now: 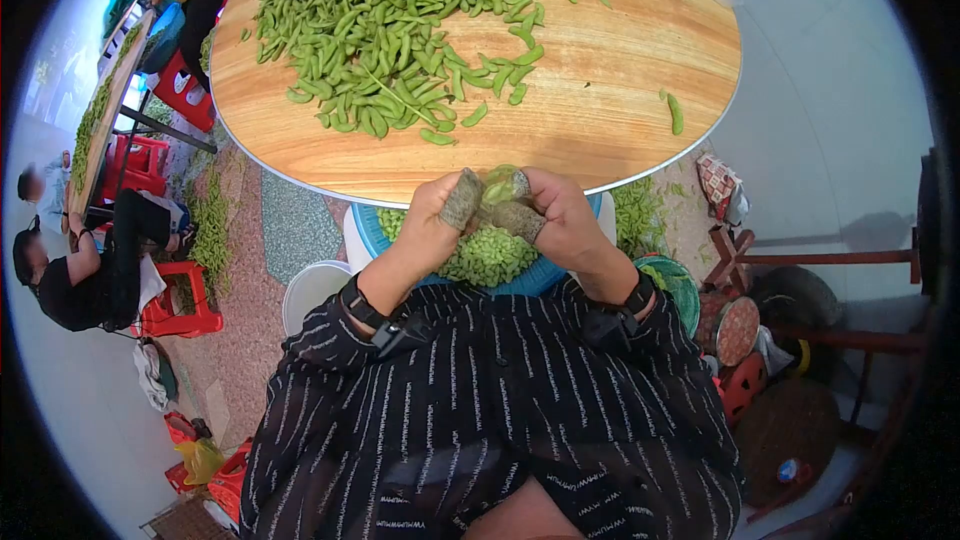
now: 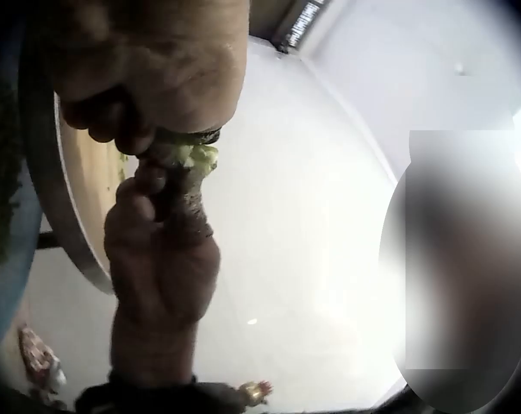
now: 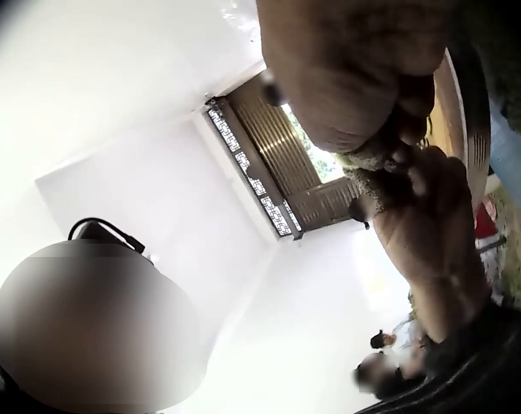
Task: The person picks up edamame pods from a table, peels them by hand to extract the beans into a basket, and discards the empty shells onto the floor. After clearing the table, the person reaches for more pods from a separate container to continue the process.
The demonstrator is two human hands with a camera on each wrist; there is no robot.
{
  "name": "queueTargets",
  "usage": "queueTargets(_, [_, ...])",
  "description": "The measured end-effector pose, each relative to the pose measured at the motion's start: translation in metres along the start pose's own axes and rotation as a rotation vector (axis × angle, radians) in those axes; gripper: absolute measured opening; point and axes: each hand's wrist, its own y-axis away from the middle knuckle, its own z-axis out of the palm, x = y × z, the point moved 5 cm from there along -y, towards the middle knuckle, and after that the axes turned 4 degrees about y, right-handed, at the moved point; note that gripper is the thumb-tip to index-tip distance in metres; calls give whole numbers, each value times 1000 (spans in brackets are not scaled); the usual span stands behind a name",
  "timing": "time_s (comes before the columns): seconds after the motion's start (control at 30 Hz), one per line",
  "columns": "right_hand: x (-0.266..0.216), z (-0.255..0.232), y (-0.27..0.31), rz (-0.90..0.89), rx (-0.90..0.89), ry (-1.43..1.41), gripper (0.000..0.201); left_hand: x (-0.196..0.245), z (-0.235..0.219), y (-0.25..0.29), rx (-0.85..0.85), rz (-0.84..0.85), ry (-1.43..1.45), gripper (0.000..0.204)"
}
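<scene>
Both hands meet over a blue basin (image 1: 370, 232) in the head view, close to the table's front edge. Between their fingertips is a green edamame pod (image 1: 496, 188), pinched by the left hand (image 1: 430, 225) on one side and the right hand (image 1: 572, 220) on the other. Grey-brown covers wrap the thumb tips. Shelled green beans (image 1: 490, 258) heap in the basin below. In the left wrist view, a pale green piece of the pod (image 2: 202, 159) shows between the thumbs; the curled fingers hide much of it.
A large pile of edamame pods (image 1: 400, 30) covers the far left of the round wooden table (image 1: 620, 90). A white bucket (image 1: 312, 290) stands left of the basin, a green basket (image 1: 680, 290) right. Seated people and red stools (image 1: 185, 305) are at far left.
</scene>
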Motion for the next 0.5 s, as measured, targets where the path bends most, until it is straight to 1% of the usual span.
queueTargets(0.03, [0, -1, -1, -6, 6, 93, 15, 0, -2, -1, 1, 1, -1, 17])
queueTargets(0.07, [-1, -2, -2, -13, 12, 186, 13, -5, 0, -3, -50, -115, 227, 19])
queueTargets(0.1, [-1, -4, -3, -15, 12, 187, 13, -10, 4, -4, -102, -230, 454, 22])
queueTargets(0.13, [2, -8, -3, 30, 38, 232, 13, -9, 3, -4, -103, -229, 455, 22])
queueTargets(0.17, [6, -11, -3, 76, 64, 277, 13, -6, 3, -4, -115, -166, 260, 23])
queueTargets(0.2, [7, -11, -4, 73, 65, 278, 13, -2, 2, -4, -126, -99, 64, 24])
queueTargets(0.23, [8, -12, -5, 68, 91, 302, 14, -4, 7, -5, -126, -98, 63, 24])
queueTargets(0.3, [4, -12, -5, 65, 114, 327, 14, 7, 13, -7, 45, 264, -116, 25])
queueTargets(0.33, [-4, -8, -5, 53, 94, 450, 13, 4, 10, -8, 47, 266, -116, 25])
queueTargets(0.37, [-10, -5, -5, 39, 72, 573, 13, 1, 6, -10, 6, 242, -117, 25])
queueTargets(0.4, [-14, -3, -5, 36, 69, 575, 13, 2, 4, -11, -35, 218, -118, 24])
queueTargets(0.43, [-20, -1, -6, -22, 59, 695, 13, 6, 2, -10, -32, 221, -118, 24])
queueTargets(0.47, [-24, 1, -6, -78, 49, 815, 13, 6, 1, -9, -45, 107, -85, 25])
queueTargets(0.5, [-21, 1, -6, -77, 47, 815, 13, 5, 2, -7, -58, -10, -50, 25])
